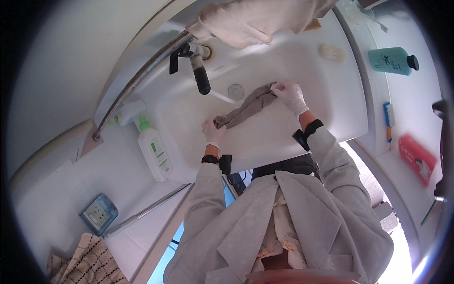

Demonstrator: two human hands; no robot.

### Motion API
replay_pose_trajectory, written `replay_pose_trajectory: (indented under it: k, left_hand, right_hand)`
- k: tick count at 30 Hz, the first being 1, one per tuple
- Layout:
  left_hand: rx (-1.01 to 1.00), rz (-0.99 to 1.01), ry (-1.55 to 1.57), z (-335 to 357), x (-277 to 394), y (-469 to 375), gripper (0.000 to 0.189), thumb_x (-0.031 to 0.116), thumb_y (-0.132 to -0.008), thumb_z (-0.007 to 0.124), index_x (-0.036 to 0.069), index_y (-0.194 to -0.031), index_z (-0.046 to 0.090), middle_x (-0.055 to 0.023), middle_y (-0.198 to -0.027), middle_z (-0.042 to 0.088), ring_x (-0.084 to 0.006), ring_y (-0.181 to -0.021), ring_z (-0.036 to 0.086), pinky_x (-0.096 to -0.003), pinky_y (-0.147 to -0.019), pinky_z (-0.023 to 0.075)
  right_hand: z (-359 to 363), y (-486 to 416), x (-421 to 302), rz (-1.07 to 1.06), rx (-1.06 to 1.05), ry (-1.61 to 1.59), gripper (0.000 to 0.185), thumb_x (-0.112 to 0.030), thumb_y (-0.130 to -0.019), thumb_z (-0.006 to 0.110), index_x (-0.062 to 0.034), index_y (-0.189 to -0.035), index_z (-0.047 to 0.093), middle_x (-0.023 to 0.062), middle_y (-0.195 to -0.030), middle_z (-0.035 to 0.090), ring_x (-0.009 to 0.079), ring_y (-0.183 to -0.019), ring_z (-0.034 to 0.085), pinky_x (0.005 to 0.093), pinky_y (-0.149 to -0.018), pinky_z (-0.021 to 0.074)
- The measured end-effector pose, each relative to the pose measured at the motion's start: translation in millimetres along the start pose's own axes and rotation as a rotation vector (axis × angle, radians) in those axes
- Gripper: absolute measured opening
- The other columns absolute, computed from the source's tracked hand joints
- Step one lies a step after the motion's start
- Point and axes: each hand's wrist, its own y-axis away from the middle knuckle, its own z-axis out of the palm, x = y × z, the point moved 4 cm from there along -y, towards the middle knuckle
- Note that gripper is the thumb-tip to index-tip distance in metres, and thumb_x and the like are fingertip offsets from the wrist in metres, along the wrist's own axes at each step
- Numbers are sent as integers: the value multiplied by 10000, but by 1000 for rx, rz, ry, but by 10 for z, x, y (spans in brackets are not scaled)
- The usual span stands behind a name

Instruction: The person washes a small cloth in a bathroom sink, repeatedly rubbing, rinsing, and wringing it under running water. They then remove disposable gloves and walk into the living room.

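Note:
A grey-brown piece of cloth (pixel 250 107), bunched lengthwise, stretches between my gloved hands over the white basin (pixel 319 117). At its lower left end, my left hand (pixel 213 133) pinches the fabric. My right hand (pixel 291 96) grips the upper right end between thumb and fingers. Thin translucent gloves cover both hands, and a black strap with a small device sits on each wrist. Just beyond the cloth lies the round drain (pixel 235 92). The faucet (pixel 201 76), with a black tip, points into the basin at the left of the drain.
A beige cloth (pixel 248 21) hangs at the basin's back. A soap bar (pixel 332 52) rests on the right side. White bottles (pixel 153 151) stand left. On the right ledge are a teal bottle (pixel 389 61), a brush (pixel 389 119) and a red package (pixel 417 158). A metal rail (pixel 142 72) curves along the left.

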Motion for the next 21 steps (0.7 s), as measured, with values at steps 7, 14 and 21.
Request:
replay_pose_trajectory:
  k: [7,14,21]
  left_hand:
    - [-368,-454,938,539,450,-178,418,176,-783,683,35,-1149,537,-131,-1048,600,-262,-948,603,-428,-799,498]
    - [-469,-511,1334,345,753,-191,199,139,-862,628,49,-1029,568,-59,-897,617,-158,-766,590,-313,-658,492]
    - [-104,-132,481,-109,92,-154,164,101,-803,669,51,-954,628,-58,-877,643,-210,-849,613,-367,-752,489]
  right_hand:
    - [788,-9,-10,99,-167,480,279,-157,-739,620,-122,-1015,646,136,-1009,648,323,-1015,597,417,-871,483]
    - [1222,260,-118,402,-424,-455,273,-105,-736,639,-70,-1007,652,133,-857,651,226,-816,644,339,-704,519]
    - [72,97,-80,-94,-43,-200,259,-159,-688,714,-53,-921,677,127,-868,620,264,-808,641,350,-742,525]
